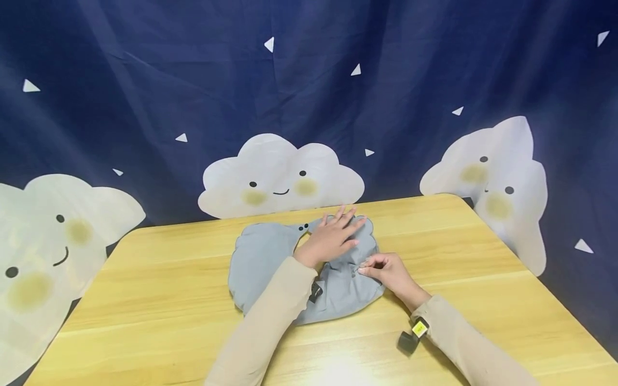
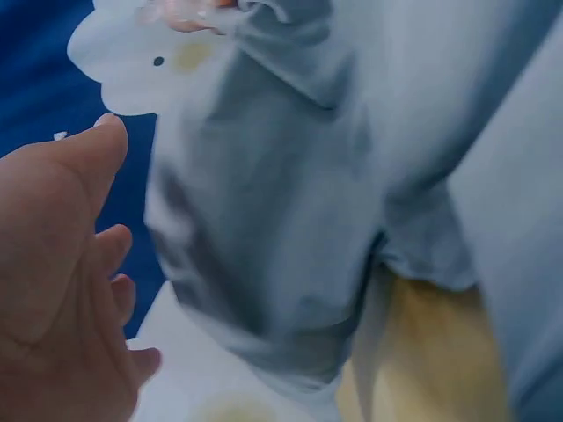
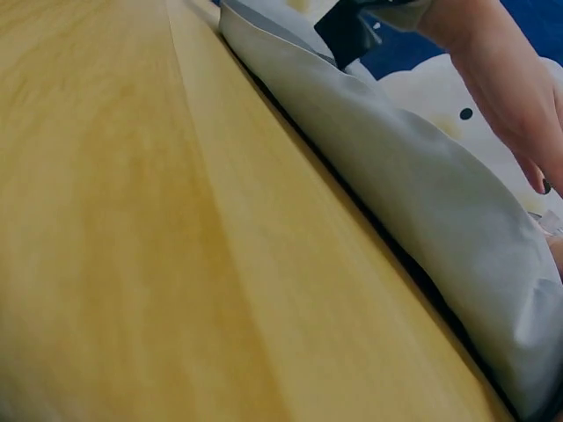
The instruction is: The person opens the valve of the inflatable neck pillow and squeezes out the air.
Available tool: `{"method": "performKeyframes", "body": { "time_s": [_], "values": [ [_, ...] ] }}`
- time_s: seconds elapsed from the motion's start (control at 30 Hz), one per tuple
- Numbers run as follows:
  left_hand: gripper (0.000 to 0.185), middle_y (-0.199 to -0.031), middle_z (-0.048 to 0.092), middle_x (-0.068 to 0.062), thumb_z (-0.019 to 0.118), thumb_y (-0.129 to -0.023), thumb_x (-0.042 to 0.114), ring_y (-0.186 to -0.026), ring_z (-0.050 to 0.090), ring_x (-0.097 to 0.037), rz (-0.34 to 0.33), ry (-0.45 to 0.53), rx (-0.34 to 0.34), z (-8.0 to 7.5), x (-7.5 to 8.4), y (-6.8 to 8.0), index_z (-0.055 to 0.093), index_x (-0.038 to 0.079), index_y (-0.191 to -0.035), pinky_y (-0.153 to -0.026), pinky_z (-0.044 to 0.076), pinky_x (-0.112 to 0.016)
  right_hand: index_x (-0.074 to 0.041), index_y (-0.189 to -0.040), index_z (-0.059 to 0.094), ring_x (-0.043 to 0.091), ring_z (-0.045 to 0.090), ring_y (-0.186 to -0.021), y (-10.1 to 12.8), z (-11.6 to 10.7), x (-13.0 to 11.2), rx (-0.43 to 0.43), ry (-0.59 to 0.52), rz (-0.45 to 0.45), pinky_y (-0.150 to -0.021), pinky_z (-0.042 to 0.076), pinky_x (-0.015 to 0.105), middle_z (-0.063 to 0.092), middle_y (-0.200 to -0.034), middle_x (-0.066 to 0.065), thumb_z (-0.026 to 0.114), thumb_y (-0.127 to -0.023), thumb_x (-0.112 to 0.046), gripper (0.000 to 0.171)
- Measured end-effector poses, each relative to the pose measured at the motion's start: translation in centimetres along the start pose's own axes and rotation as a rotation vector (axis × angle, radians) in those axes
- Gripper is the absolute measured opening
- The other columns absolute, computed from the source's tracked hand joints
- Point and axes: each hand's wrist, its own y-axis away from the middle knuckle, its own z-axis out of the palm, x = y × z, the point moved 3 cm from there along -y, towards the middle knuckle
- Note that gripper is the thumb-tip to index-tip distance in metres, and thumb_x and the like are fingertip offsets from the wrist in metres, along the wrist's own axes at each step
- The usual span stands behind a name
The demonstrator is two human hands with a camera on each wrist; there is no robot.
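A grey U-shaped neck pillow [image 1: 263,257] lies on the table, puffed and wrinkled on its right half. Two dark snap buttons [image 1: 303,227] show where its ends meet at the far side. My left hand [image 1: 333,238] rests on the right half, fingers spread; in the left wrist view its thumb and fingers [image 2: 66,264] are beside the grey fabric. With thumb and fingertips, my right hand [image 1: 388,273] pinches a small clear valve [image 1: 354,271] on the pillow's top. That valve shows only partly at the edge of the right wrist view.
The pillow sits on a light wooden table [image 1: 159,289]. Behind the table hangs a dark blue curtain [image 1: 309,80] printed with white smiling clouds. Small black cameras [image 1: 409,342] are strapped at both wrists, over beige sleeves [image 1: 468,343].
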Motion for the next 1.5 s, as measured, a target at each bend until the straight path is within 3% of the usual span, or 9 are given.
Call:
{"method": "performKeyframes", "body": {
  "time_s": [0.2, 0.37, 0.57, 0.73, 0.97, 1.07, 1.3, 1.5],
  "values": [
    [0.055, -0.158, 0.003, 0.002, 0.035, -0.101, 0.043, -0.144, -0.002, -0.019, 0.020, 0.024, 0.008, 0.8, 0.3, -0.7, 0.017, 0.029, -0.151, -0.114, 0.010, -0.053, -0.010, -0.070, 0.073, 0.006, 0.063, -0.071, -0.2, 0.0, 1.1, 0.012, -0.022, 0.000, -0.061, 0.050, 0.019, 0.071, -0.076, -0.004, 0.073, -0.077, 0.005, 0.016],
    [0.056, -0.159, 0.005, 0.002, 0.033, -0.101, 0.044, -0.145, -0.001, -0.018, 0.004, 0.017, 0.004, 1.2, 0.3, -1.0, 0.018, 0.027, -0.151, -0.115, 0.010, -0.050, -0.016, -0.070, 0.074, 0.007, 0.065, -0.073, -0.2, 0.1, 1.0, 0.009, -0.035, -0.005, -0.062, 0.052, 0.020, 0.072, -0.077, -0.003, 0.072, -0.077, 0.006, 0.022],
    [0.057, -0.159, 0.002, 0.003, 0.033, -0.100, 0.048, -0.144, -0.004, -0.017, 0.008, 0.000, 0.011, 1.9, 0.1, -1.5, 0.017, 0.031, -0.151, -0.115, 0.008, -0.049, -0.014, -0.071, 0.075, 0.007, 0.065, -0.073, -0.2, 0.0, 1.0, -0.005, -0.018, -0.006, -0.063, 0.052, 0.020, 0.072, -0.078, -0.003, 0.074, -0.076, 0.003, 0.018],
    [0.062, -0.159, -0.002, 0.004, 0.036, -0.097, 0.053, -0.144, -0.007, -0.018, 0.004, 0.032, 0.007, 2.8, -0.2, -1.9, 0.014, 0.032, -0.151, -0.115, 0.003, -0.051, -0.002, -0.075, 0.074, 0.007, 0.064, -0.073, -0.2, 0.0, 1.0, -0.019, -0.015, -0.018, -0.062, 0.051, 0.021, 0.073, -0.080, 0.004, 0.075, -0.076, 0.001, 0.003],
    [0.066, -0.158, -0.009, 0.006, 0.037, -0.096, 0.057, -0.143, -0.014, -0.019, -0.023, 0.097, -0.018, 3.6, -0.5, -2.2, 0.013, 0.030, -0.152, -0.113, -0.001, -0.056, 0.003, -0.075, 0.071, 0.005, 0.062, -0.071, -0.1, -0.1, 0.5, -0.023, -0.013, -0.010, -0.060, 0.049, 0.020, 0.072, -0.079, 0.009, 0.080, -0.075, -0.020, 0.024],
    [0.068, -0.157, -0.011, 0.006, 0.037, -0.095, 0.058, -0.143, -0.015, -0.021, -0.035, 0.103, -0.032, 3.8, -0.4, -2.2, 0.013, 0.029, -0.152, -0.112, -0.001, -0.057, 0.003, -0.074, 0.071, 0.005, 0.061, -0.068, 0.0, -0.1, 0.1, -0.018, -0.016, -0.010, -0.059, 0.049, 0.020, 0.071, -0.076, 0.009, 0.080, -0.075, -0.020, 0.025],
    [0.070, -0.158, -0.009, 0.005, 0.034, -0.095, 0.061, -0.142, -0.016, -0.022, -0.062, 0.113, -0.072, 4.3, -0.5, -2.5, 0.009, 0.030, -0.152, -0.113, -0.004, -0.056, 0.003, -0.076, 0.072, 0.005, 0.061, -0.069, -0.1, -0.3, 1.0, -0.014, -0.005, 0.019, -0.060, 0.049, 0.019, 0.070, -0.074, -0.008, 0.081, -0.074, -0.019, 0.023],
    [0.070, -0.159, -0.007, 0.004, 0.031, -0.095, 0.060, -0.143, -0.013, -0.022, -0.088, 0.166, -0.124, 4.7, -0.7, -2.5, 0.008, 0.028, -0.152, -0.113, -0.004, -0.054, 0.002, -0.076, 0.072, 0.006, 0.061, -0.069, -0.2, -0.4, 1.3, -0.005, -0.004, 0.003, -0.060, 0.049, 0.020, 0.070, -0.074, -0.006, 0.080, -0.075, -0.022, 0.026]
  ]
}}
